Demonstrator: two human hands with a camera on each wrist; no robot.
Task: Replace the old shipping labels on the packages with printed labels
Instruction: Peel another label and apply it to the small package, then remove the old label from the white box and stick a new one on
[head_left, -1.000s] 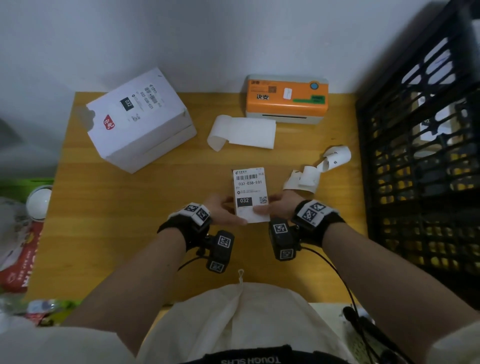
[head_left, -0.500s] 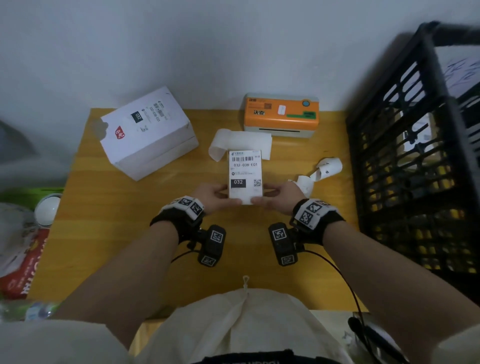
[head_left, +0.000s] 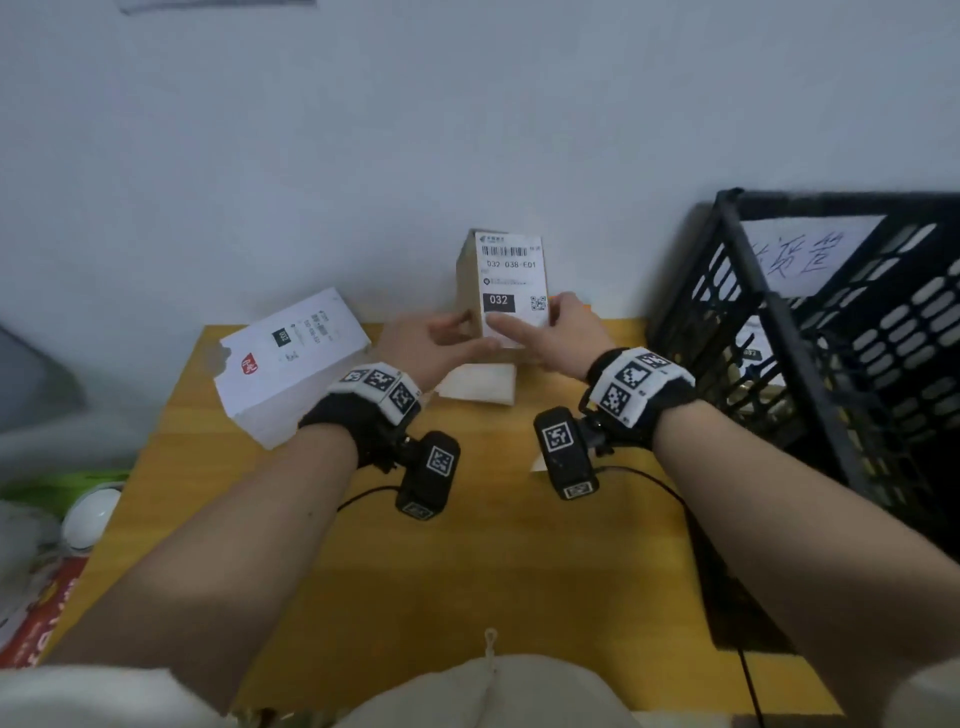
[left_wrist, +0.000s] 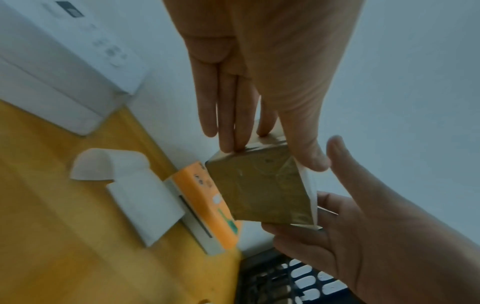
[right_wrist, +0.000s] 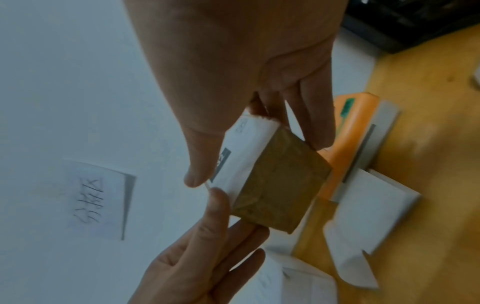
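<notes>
Since the earlier frames the small brown package (head_left: 470, 291) has risen off the counter (head_left: 395, 571) and now stands upright in mid-air at the centre of the head view, its printed label (head_left: 511, 283) facing the person. Nearest the camera, the left hand (head_left: 431, 340) has its fingers (left_wrist: 228, 115) curled round the package's left side and back, while the right hand (head_left: 563, 332) clamps the right edge with its thumb laid across the label's lower part. In the right wrist view the label's lower corner stands proud of the box; it may not be stuck down, so it could crease or peel. Farther off, in the left of the frame, lies the white package (head_left: 291, 364); the black crate (head_left: 810, 332) stands at the right.
</notes>
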